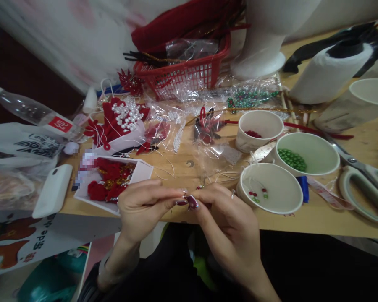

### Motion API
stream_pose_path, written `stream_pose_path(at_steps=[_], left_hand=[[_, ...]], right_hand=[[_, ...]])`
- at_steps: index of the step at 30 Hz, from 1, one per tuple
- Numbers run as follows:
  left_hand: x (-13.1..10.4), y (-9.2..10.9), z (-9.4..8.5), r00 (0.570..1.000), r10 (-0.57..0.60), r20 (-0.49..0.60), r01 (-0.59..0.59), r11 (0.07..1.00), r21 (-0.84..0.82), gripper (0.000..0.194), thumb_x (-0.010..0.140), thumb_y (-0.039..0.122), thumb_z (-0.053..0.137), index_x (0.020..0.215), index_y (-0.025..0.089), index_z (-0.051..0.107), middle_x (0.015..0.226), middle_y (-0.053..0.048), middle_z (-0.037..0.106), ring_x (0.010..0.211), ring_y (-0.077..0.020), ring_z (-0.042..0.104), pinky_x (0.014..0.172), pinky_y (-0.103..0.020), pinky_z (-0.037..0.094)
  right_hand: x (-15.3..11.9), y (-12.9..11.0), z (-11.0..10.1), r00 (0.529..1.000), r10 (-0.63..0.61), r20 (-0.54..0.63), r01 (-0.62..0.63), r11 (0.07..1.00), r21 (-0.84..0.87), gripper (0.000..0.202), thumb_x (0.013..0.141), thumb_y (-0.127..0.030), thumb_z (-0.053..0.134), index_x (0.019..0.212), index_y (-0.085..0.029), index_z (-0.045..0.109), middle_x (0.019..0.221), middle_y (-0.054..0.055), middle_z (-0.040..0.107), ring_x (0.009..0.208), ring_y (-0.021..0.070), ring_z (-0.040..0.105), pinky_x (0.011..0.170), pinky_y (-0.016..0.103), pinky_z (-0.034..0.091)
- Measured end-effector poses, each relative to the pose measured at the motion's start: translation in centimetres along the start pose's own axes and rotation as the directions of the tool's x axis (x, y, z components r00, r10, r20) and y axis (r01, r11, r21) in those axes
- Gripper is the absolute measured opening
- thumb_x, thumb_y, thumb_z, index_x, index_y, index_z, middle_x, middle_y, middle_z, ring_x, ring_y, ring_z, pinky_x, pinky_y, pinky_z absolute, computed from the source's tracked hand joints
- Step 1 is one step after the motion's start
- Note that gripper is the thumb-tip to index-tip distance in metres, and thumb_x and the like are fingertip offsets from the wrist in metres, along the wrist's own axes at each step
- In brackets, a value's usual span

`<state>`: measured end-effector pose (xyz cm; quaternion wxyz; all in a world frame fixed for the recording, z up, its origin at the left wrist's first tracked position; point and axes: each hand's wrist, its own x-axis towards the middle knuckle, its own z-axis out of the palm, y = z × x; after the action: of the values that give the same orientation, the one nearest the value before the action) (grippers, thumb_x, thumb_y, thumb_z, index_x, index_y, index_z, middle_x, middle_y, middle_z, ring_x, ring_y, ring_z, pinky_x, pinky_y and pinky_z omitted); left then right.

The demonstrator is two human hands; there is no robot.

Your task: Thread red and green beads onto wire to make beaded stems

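Observation:
At the table's front edge, my left hand [140, 209] and my right hand [231, 220] meet fingertip to fingertip, each in a pinch. What lies between the fingers is too small and covered to make out. Tiny red and pale beads [199, 187] show just above my right index finger. Close by on the right, a white paper cup [291, 197] holds short beaded threads [254, 194] with red and green beads. Behind it stand a cup of green beads [291, 160] and a cup of dark red beads [253, 134]. White threads [228, 174] lie beyond my hands.
Left, a white box [141, 171] holds red and gold ornaments; red flowers and pearl sprays [127, 115] lie behind it. A white phone-like object [53, 191] and plastic bottle [34, 111] sit further left. Scissors [353, 160] lie right. A red basket [182, 75] stands behind.

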<state>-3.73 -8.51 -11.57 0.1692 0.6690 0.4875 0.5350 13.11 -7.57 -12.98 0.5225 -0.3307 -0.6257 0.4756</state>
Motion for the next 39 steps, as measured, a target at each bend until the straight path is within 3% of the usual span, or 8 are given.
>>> stream_pose_path(at_steps=[5,10,16,21,25,29,34,39], left_hand=[[-0.1,0.0,0.1,0.999,0.008,-0.05,-0.005,0.999,0.052,0.006,0.074,0.026,0.082,0.08,0.024,0.08,0.048,0.006,0.059,0.039,-0.0045,0.043,0.035,-0.017,0.029],[-0.8,-0.2,0.1,0.996,-0.082,-0.036,0.084,0.995,0.05,0.003,0.078,0.024,0.079,0.08,0.023,0.078,0.065,0.002,0.073,0.048,-0.0069,0.058,0.04,-0.015,0.039],[-1.5,-0.4,0.3,0.98,-0.197,-0.004,0.197,0.979,-0.046,0.003,0.081,0.023,0.076,0.084,0.022,0.076,0.072,0.001,0.075,0.046,-0.0053,0.057,0.039,-0.013,0.038],[-1.9,-0.9,0.5,0.947,-0.32,0.032,0.318,0.916,-0.243,0.009,0.084,0.03,0.073,0.083,0.021,0.075,0.066,0.001,0.067,0.043,-0.0043,0.046,0.04,-0.015,0.035],[-2.0,-1.2,0.8,0.937,-0.347,0.028,0.341,0.9,-0.273,0.013,0.085,0.033,0.071,0.081,0.02,0.073,0.058,0.004,0.057,0.042,-0.0044,0.04,0.039,-0.016,0.03],[-1.7,-1.0,0.9,0.951,-0.309,0.001,0.304,0.938,-0.166,0.012,0.087,0.031,0.069,0.081,0.02,0.072,0.065,0.002,0.064,0.048,-0.0068,0.051,0.043,-0.017,0.038],[-1.0,0.0,1.3,0.994,-0.095,-0.05,0.102,0.983,0.154,0.007,0.085,0.019,0.069,0.08,0.021,0.072,0.068,0.003,0.07,0.056,-0.0087,0.061,0.051,-0.016,0.047],[-0.7,0.3,1.5,0.998,-0.032,-0.053,0.04,0.984,0.172,0.008,0.085,0.015,0.068,0.082,0.021,0.072,0.069,0.003,0.072,0.058,-0.0091,0.065,0.054,-0.016,0.05]], right_hand=[[-0.1,-0.1,0.2,1.0,-0.011,-0.023,0.011,1.0,-0.003,0.017,0.091,-0.007,0.059,0.093,-0.018,0.072,0.076,-0.001,0.064,0.069,0.0109,0.059,0.062,0.025,0.044],[-0.2,-0.1,0.3,1.0,-0.004,-0.015,0.003,1.0,-0.015,0.018,0.091,-0.007,0.059,0.095,-0.018,0.073,0.076,-0.001,0.064,0.068,0.0103,0.058,0.062,0.024,0.044],[-0.2,0.1,0.3,1.0,-0.001,-0.026,0.001,1.0,-0.005,0.019,0.091,-0.007,0.06,0.096,-0.02,0.073,0.078,-0.002,0.065,0.071,0.0096,0.059,0.064,0.023,0.044],[-0.1,0.2,0.5,0.999,0.019,-0.026,-0.018,1.0,0.018,0.021,0.091,-0.008,0.06,0.098,-0.022,0.074,0.077,-0.003,0.064,0.07,0.0091,0.059,0.063,0.022,0.045],[-0.1,0.2,0.6,0.999,0.02,-0.034,-0.019,0.999,0.037,0.022,0.091,-0.008,0.06,0.099,-0.023,0.074,0.078,-0.003,0.065,0.071,0.0091,0.059,0.064,0.022,0.046],[-0.1,0.3,0.6,0.999,0.026,-0.046,-0.023,0.998,0.056,0.021,0.09,-0.009,0.062,0.1,-0.024,0.074,0.08,-0.004,0.068,0.073,0.0092,0.061,0.066,0.021,0.047],[-0.2,0.6,1.0,0.99,0.101,-0.094,-0.093,0.992,0.089,0.021,0.091,-0.012,0.064,0.1,-0.027,0.075,0.082,-0.004,0.071,0.076,0.0107,0.064,0.068,0.023,0.049],[-0.2,0.8,1.1,0.979,0.164,-0.118,-0.148,0.98,0.134,0.019,0.09,-0.015,0.065,0.099,-0.028,0.075,0.084,-0.003,0.072,0.078,0.0117,0.066,0.069,0.023,0.051]])
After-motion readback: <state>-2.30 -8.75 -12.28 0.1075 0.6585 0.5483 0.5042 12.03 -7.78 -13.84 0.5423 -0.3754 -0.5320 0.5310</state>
